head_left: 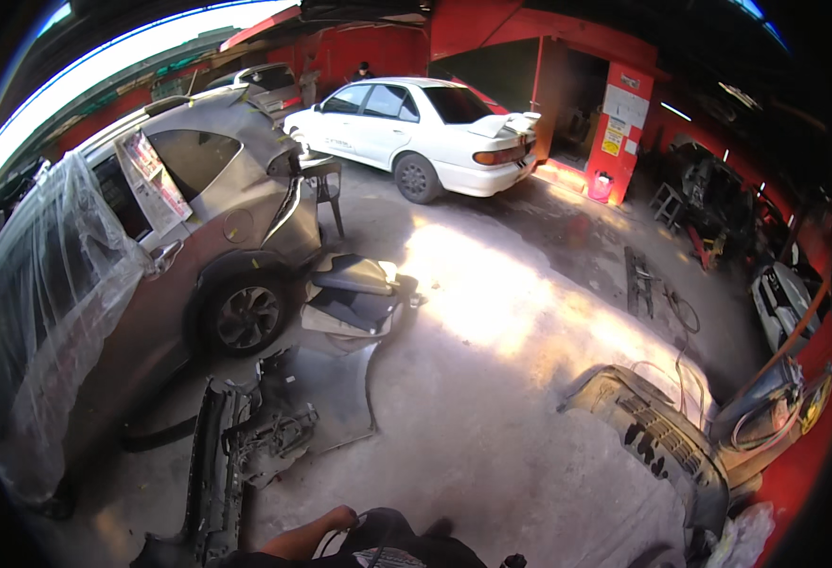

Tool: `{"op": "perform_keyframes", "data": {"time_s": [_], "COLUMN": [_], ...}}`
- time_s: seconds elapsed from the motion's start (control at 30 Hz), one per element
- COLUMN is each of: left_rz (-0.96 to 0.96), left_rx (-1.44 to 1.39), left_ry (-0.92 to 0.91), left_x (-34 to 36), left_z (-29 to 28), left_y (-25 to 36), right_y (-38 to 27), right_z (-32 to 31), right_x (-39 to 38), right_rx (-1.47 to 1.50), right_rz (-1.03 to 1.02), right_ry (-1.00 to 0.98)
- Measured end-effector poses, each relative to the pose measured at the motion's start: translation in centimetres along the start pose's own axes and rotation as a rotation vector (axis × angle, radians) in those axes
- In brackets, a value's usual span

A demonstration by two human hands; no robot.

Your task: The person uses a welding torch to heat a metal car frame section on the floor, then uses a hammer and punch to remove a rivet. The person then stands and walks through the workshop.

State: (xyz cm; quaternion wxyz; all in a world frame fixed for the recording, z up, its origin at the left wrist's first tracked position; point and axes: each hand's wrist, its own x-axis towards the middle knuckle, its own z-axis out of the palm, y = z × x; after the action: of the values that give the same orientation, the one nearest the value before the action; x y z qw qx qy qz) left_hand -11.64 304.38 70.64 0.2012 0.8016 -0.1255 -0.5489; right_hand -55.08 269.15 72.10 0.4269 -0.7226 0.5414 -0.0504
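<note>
My left hand (342, 517) shows at the lower edge, at the end of a bare forearm, close against my dark clothing (388, 530). Its fingers are too small and dim to make out. A pale curved strip (329, 543) lies beside it; I cannot tell whether the hand touches it. My right hand is out of sight. Left of my forearm, a long black car bumper part (210, 473) lies on the floor, next to a grey body panel (336, 383) and a tangle of dark broken trim (279, 435).
A grey car (236, 222), partly under clear plastic sheeting (52, 284), stands left. Seat or trim panels (350, 295) lie behind its rear wheel (248, 317). A white sedan (416, 133) is parked beyond. A detached bumper (653, 426) lies right, near the red wall (795, 473).
</note>
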Motion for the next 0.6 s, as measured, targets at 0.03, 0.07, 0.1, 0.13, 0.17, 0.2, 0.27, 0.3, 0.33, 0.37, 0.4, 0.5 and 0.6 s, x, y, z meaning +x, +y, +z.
{"op": "perform_keyframes", "data": {"time_s": [0.03,0.07,0.1,0.13,0.17,0.2,0.27,0.3,0.33,0.37,0.4,0.5,0.6], "left_rz": [-0.118,-0.149,-0.177,-0.238,-0.303,-0.313,-0.321,-0.369,-0.335,-0.314,-0.293,-0.291,-0.091], "left_rx": [-0.118,-0.275,-0.426,-0.519,-0.608,-0.594,-0.556,-0.457,-0.503,-0.550,-0.601,-0.552,-0.451], "left_ry": [-0.002,0.031,0.064,0.051,0.030,0.023,0.015,0.036,0.023,0.012,0.002,0.080,0.221], "left_x": [0.5,1.4,2.6,3.8,4.6,6.0,9.9,10.2,13.5,16.4,19.4,29.3,33.7], "left_z": [-0.6,-0.7,-0.8,-1.3,-1.5,-1.6,-2.5,-4.7,-6.4,-8.1,-10.0,-18.7,-31.5], "left_y": [1.0,0.2,-0.7,-0.4,0.2,0.7,2.4,7.9,9.8,11.0,12.3,19.8,34.3], "right_y": [-2.7,-5.5,-8.2,-10.8,-15.0,-19.2,-26.3,-28.8,-30.5,-32.1,-33.9,-37.3,-41.6], "right_z": [-1.4,-2.8,-4.0,-5.3,-6.3,-7.2,-7.4,-7.7,-7.5,-7.0,-6.4,-4.7,-4.5], "right_x": [4.3,8.6,13.1,17.4,21.9,26.2,33.8,37.4,40.7,43.5,46.3,54.1,59.0], "right_rx": [-0.022,-0.054,-0.095,-0.139,-0.214,-0.287,-0.251,-0.242,-0.205,-0.167,-0.131,-0.091,-0.100], "right_rz": [-0.065,-0.128,-0.183,-0.214,-0.195,-0.179,-0.214,-0.231,-0.259,-0.282,-0.308,-0.263,-0.209], "right_ry": [-0.030,-0.070,-0.106,-0.133,-0.178,-0.226,-0.149,-0.098,-0.078,-0.069,-0.061,-0.107,-0.124]}}
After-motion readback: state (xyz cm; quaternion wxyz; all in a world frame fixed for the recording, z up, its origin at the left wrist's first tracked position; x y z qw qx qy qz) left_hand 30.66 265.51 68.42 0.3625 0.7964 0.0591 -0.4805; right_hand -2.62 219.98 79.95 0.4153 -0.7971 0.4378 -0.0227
